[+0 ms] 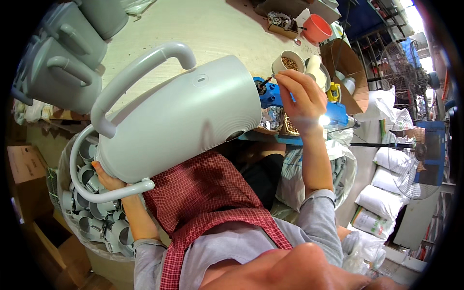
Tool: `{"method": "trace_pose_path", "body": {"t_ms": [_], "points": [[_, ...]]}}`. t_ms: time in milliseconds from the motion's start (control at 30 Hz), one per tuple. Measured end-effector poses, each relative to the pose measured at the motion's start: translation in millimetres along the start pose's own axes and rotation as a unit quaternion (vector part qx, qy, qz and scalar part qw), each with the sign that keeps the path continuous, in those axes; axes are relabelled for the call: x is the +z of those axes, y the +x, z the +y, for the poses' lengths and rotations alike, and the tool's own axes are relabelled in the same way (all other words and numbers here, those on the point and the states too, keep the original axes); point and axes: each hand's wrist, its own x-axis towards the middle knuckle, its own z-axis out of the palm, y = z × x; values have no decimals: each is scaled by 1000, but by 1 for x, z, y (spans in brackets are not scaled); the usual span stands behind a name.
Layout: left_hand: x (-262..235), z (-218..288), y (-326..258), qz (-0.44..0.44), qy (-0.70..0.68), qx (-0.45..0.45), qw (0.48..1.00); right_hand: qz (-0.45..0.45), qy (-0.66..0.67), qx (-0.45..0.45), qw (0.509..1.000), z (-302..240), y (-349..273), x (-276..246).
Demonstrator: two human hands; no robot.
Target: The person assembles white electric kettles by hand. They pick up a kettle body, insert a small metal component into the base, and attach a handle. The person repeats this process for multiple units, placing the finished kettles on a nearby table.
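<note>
A large pale grey plastic jug body (188,111) lies on its side across my lap, its wide end toward the right. A curved side handle (137,79) rises from it, and a thinner bail handle (79,166) loops round its left end. My left hand (110,181) grips that left end from below, its fingers partly hidden. Just past the wide end, my right hand (302,96) is closed in a pinch at the dark tip of a blue metal machine (273,96). What its fingertips hold is too small to name.
Several grey jug bodies (63,72) stand at the far left of the table (232,34). A bag of grey parts (92,212) sits lower left. Beyond my right hand are a cup of small brass-coloured parts (289,63), a red bucket (316,28) and a cardboard box (345,72).
</note>
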Motion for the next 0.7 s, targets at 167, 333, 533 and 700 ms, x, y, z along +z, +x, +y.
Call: {"method": "trace_pose_path", "body": {"t_ms": [167,333,533,700], "points": [[8,2,-1,-6,33,19,999,-25,11,-11,1000,6,-2,3],[17,-5,19,-70,45,47,995,-28,162,202,965,-15,-24,-22],[77,-29,21,-157,-7,104,982,-17,300,413,860,-18,-71,-39],[119,-30,10,-157,-32,61,985,-13,297,458,838,-11,-80,-40]]}}
